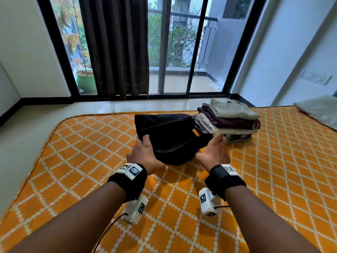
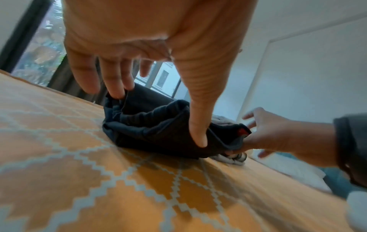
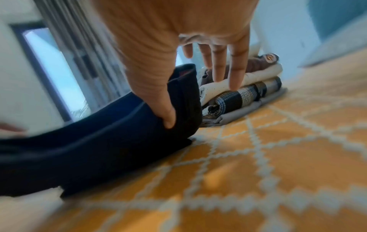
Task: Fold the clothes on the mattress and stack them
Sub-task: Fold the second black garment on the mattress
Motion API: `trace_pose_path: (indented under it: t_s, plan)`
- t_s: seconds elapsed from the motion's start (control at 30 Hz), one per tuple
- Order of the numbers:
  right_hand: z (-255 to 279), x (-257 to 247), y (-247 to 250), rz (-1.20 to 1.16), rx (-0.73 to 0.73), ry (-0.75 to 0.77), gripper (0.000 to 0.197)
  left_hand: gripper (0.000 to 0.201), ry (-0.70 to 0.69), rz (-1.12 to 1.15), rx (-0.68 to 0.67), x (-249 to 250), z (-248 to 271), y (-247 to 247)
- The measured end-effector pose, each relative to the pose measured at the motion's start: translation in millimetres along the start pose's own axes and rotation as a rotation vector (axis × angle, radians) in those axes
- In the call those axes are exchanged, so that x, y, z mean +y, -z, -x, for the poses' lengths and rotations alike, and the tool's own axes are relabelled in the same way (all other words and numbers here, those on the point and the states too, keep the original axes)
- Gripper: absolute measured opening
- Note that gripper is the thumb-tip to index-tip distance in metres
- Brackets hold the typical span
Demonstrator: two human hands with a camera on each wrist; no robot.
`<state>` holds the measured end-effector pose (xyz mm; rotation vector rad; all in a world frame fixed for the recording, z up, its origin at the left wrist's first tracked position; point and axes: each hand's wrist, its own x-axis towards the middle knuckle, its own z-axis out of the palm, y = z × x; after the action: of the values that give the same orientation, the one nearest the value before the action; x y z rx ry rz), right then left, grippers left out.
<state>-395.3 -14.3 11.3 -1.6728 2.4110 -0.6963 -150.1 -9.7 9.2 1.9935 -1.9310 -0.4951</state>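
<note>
A black garment (image 1: pixel 167 136) lies folded into a thick bundle on the orange, white-latticed mattress (image 1: pixel 182 207). My left hand (image 1: pixel 144 152) is at its left end, with straight fingers on the far corner and the thumb pressed into the cloth (image 2: pixel 155 128). My right hand (image 1: pixel 213 152) is at the right end. Its thumb pushes into the near side of the garment (image 3: pixel 99 149), and its straight fingers reach past the raised edge. Just right of the garment stands a stack of folded clothes (image 1: pixel 229 119), beige on top, with maroon, cream and checked pieces (image 3: pixel 248 84) below.
A grey pillow (image 1: pixel 319 110) lies at the mattress's far right corner. Pale floor (image 1: pixel 27 128) runs round the left and far sides of the mattress. Beyond it are a sliding glass door and a dark curtain (image 1: pixel 116 48).
</note>
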Motion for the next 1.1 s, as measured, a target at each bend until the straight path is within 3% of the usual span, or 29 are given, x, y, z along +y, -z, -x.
trace_pose_path:
  t_s: [0.1, 0.2, 0.27, 0.4, 0.5, 0.6, 0.67, 0.77, 0.8, 0.87, 0.93, 1.0, 1.03, 1.1]
  plan:
    - [-10.6, 7.9, -4.1, 0.252, 0.064, 0.211, 0.093, 0.106, -0.123, -0.132, 0.129, 0.2, -1.5, 10.1]
    - [-24.4, 1.8, 1.8, 0.312, 0.075, 0.47, 0.045, 0.054, -0.323, -0.221, 0.182, 6.1, -6.7, 16.1]
    - [-39.1, -8.4, 11.9, 0.227, 0.117, 0.517, 0.031, 0.038, -0.36, -0.143, 0.209, 12.6, -14.5, 29.9]
    - [-81.1, -40.7, 25.2, -0.032, 0.241, 0.547, 0.035, 0.037, -0.283, 0.242, 0.334, 9.7, -68.7, 59.8]
    - [-118.2, -71.9, 15.1, -0.019, 0.298, 0.483, 0.063, 0.03, -0.119, 0.369, 0.338, 4.0, -127.6, 53.0]
    - [-138.7, -95.2, -12.0, 0.019, 0.1, 0.37, 0.116, 0.038, 0.046, 0.38, 0.268, -3.3, -173.9, 28.8]
    - [-146.8, -94.5, -33.3, -0.036, -0.127, 0.244, 0.13, 0.038, 0.097, 0.35, 0.227, -12.9, -192.3, 12.1]
    - [-159.3, -68.7, -66.4, -0.308, -0.338, 0.039, 0.109, 0.041, 0.121, 0.313, 0.197, -29.0, -203.2, -6.3]
    - [-162.3, -58.1, -76.8, -0.382, -0.347, 0.004, 0.102, 0.044, 0.125, 0.329, 0.2, -32.1, -203.0, -10.2]
    - [-170.0, -39.1, -93.8, -0.462, -0.336, -0.051, 0.108, 0.059, 0.184, 0.403, 0.225, -33.4, -197.3, -15.8]
    - [-165.8, -34.4, -93.9, -0.432, -0.308, -0.043, 0.112, 0.108, 0.302, 0.54, 0.192, -31.4, -183.7, -18.2]
    - [-157.4, -41.3, -80.4, -0.367, -0.246, -0.023, 0.099, 0.159, 0.354, 0.701, 0.116, -29.6, -166.3, -15.7]
    - [-154.4, -45.8, -73.6, -0.33, -0.22, -0.014, 0.09, 0.163, 0.329, 0.722, 0.099, -31.0, -159.9, -13.5]
    - [-152.3, -51.3, -63.5, -0.247, -0.135, 0.0, 0.082, 0.142, 0.266, 0.664, 0.117, -33.5, -152.6, -9.3]
